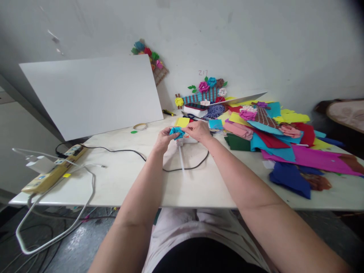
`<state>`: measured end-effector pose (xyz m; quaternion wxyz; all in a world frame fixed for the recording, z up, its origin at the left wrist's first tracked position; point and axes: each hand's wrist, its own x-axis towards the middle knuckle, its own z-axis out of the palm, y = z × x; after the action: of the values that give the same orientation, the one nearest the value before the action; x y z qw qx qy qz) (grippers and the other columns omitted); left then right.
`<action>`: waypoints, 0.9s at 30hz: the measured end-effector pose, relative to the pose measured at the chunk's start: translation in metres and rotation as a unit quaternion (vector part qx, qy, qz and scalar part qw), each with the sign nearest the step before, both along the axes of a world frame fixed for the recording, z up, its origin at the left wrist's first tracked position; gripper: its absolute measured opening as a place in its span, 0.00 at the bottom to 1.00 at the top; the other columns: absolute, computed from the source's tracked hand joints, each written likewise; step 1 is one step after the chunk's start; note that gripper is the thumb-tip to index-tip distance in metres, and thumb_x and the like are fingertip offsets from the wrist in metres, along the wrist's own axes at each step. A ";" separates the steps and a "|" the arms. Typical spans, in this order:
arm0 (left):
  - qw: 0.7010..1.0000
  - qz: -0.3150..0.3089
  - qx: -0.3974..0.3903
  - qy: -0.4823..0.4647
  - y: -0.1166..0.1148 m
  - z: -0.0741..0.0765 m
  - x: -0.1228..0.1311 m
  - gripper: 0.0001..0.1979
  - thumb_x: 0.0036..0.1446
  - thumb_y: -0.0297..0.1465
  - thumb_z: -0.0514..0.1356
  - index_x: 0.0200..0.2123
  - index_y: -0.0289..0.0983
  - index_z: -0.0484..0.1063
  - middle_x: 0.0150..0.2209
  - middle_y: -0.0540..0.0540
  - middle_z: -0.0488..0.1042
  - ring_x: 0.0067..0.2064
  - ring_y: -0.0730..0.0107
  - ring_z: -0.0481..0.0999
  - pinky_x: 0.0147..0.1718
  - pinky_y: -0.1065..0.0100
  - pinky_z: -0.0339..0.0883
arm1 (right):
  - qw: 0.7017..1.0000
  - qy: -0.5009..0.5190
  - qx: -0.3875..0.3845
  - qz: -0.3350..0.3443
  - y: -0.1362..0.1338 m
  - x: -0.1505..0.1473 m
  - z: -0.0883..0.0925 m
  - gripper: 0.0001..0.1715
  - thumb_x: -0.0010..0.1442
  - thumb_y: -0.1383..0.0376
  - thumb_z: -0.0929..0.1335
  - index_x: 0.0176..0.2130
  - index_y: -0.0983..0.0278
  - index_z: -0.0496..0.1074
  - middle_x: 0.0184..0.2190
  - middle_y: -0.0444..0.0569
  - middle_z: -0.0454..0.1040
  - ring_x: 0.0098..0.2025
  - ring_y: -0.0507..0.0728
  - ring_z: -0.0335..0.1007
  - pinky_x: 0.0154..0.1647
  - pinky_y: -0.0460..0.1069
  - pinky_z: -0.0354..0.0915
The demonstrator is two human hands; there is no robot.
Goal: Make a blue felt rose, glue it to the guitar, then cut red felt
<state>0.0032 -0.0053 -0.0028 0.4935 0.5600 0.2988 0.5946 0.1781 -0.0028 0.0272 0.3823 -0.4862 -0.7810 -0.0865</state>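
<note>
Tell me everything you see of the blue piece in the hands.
The blue piece is small, bright and bunched in folds, like crepe paper or thin cloth. The left hand pinches it above the table; the right hand is at its right edge, contact hard to tell. Finer detail is unclear.

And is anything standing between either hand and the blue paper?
Nothing visible: the left hand holds the blue paper directly, and the right hand is right at its edge, with no object seen between.
</note>
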 end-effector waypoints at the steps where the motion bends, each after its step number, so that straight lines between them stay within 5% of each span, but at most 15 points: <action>1: 1.000 -0.001 -0.003 -0.002 0.000 0.000 0.000 0.15 0.33 0.31 0.71 0.27 0.35 0.75 0.25 0.49 0.75 0.28 0.71 0.72 0.33 0.66 0.64 | 1.000 -0.007 -0.001 -0.007 0.000 0.001 0.000 0.23 0.55 0.51 0.67 0.20 0.64 0.76 0.19 0.49 0.73 0.24 0.52 0.63 0.25 0.48 0.46; 19: 0.999 0.034 0.010 -0.037 0.005 0.000 -0.004 0.15 0.33 0.31 0.71 0.29 0.35 0.76 0.27 0.47 0.76 0.28 0.70 0.73 0.31 0.67 0.65 | 0.997 -0.036 -0.031 -0.059 0.004 0.019 -0.006 0.29 0.62 0.50 0.60 0.26 0.65 0.78 0.24 0.51 0.76 0.28 0.53 0.67 0.26 0.48 0.47; 27: 0.997 0.051 0.010 -0.053 0.007 -0.001 -0.006 0.16 0.31 0.31 0.71 0.29 0.35 0.77 0.27 0.47 0.77 0.28 0.70 0.73 0.31 0.67 0.66 | 0.978 -0.009 -0.097 -0.184 0.021 0.043 -0.018 0.24 0.64 0.56 0.57 0.37 0.65 0.77 0.37 0.55 0.77 0.38 0.57 0.70 0.32 0.48 0.55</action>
<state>-0.0028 0.0015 -0.0039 0.4724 0.5170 0.2945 0.6503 0.2216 0.0182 0.0096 0.3036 -0.6558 -0.6861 -0.0840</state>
